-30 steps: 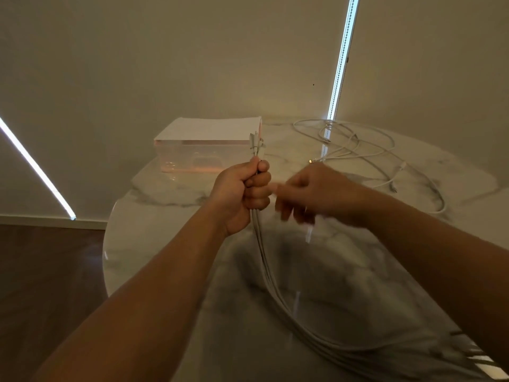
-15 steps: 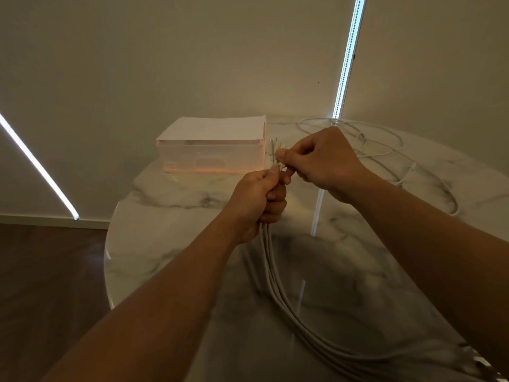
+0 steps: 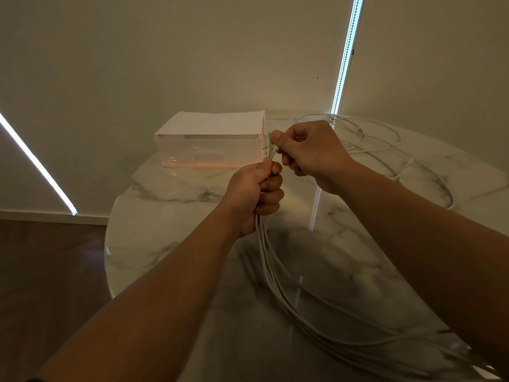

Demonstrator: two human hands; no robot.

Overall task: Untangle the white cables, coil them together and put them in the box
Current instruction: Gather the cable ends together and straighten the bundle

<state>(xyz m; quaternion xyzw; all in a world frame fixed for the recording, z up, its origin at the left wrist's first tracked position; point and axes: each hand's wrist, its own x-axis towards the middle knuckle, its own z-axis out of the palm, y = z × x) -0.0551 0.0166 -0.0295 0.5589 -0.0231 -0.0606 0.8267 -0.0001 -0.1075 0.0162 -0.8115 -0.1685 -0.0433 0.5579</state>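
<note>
- Pale, grey-veined marble table (image 3: 170,216) fills the middle and right of the frame, with a plain beige wall (image 3: 165,51) behind it and dark wood floor (image 3: 49,271) at lower left.
- Two bright light strips cross the wall: one vertical strip (image 3: 347,51) at upper right, one slanted strip (image 3: 35,166) at the left edge.
- A translucent box (image 3: 209,153) with a white top stands at the far side of the table, above and left of both hands.
- The left hand (image 3: 256,194), at centre frame, is clenched around a bundle of white cables (image 3: 268,266), fingers wrapped fully round it.
- Below that fist the bundle hangs down, then sweeps toward the lower right corner of the frame, lying across the table there.
- Above the fist, the cable ends (image 3: 267,146) stick up as short plugs, just in front of the box's right-hand corner.
- The right hand (image 3: 311,153), just right of and slightly above the left, pinches those plugs between thumb and curled fingers.
- The two hands nearly touch, one stacked over the other along the same bundle.
- More loose white cable (image 3: 366,146) lies in open loops on the table at upper right, behind the right hand and apart from the held bundle.
</note>
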